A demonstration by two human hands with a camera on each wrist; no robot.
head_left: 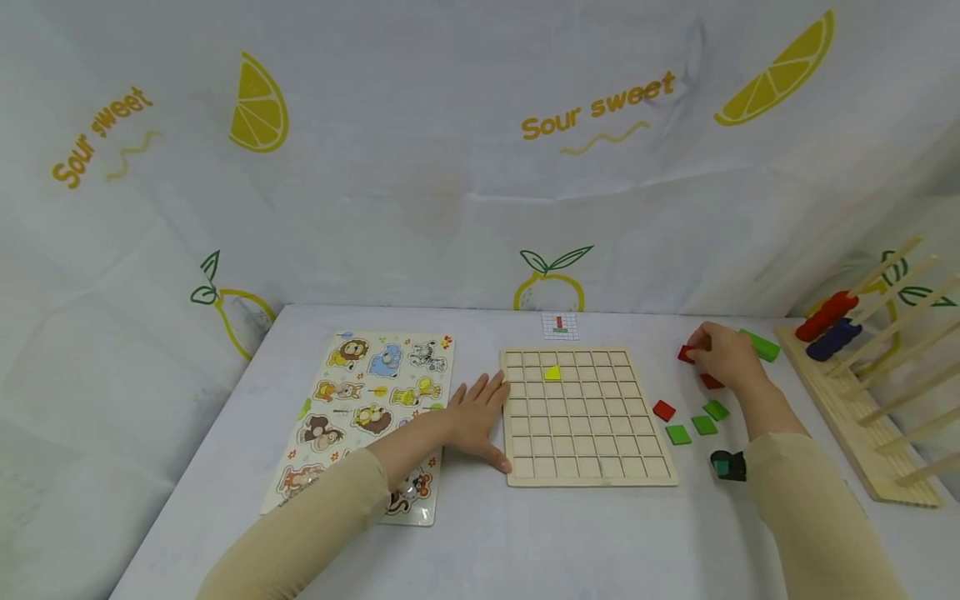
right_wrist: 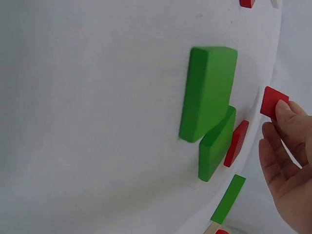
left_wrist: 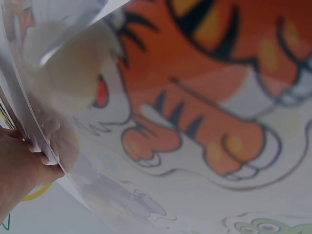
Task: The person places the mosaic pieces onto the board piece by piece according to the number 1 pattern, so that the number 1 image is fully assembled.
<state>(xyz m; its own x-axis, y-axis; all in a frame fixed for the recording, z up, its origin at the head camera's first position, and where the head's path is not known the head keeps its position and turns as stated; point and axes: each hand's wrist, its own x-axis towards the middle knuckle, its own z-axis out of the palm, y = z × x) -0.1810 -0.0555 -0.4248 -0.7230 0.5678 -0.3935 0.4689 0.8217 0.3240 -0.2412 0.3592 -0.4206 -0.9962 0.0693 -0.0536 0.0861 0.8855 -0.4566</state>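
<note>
My right hand (head_left: 722, 354) pinches a small red square tile (right_wrist: 271, 101) between thumb and fingertips, right of the grid board. Below it on the table lie two more red tiles, one (head_left: 663, 410) near the board and one (head_left: 711, 381) partly under the hand. Three green tiles (head_left: 705, 425) sit closer to the board's lower right side. My left hand (head_left: 474, 417) lies flat with fingers spread, its fingertips and thumb at the left edge of the wooden grid board (head_left: 590, 481). One yellow tile (head_left: 552, 373) occupies a cell in the board's upper part.
An animal picture puzzle (head_left: 378, 350) lies under my left forearm. Behind the board is a small pattern card (head_left: 560, 326). On the right stand a wooden peg rack (head_left: 862, 425) with red and blue pieces, a green block (head_left: 761, 344), and a small black object (head_left: 728, 466) beside my sleeve.
</note>
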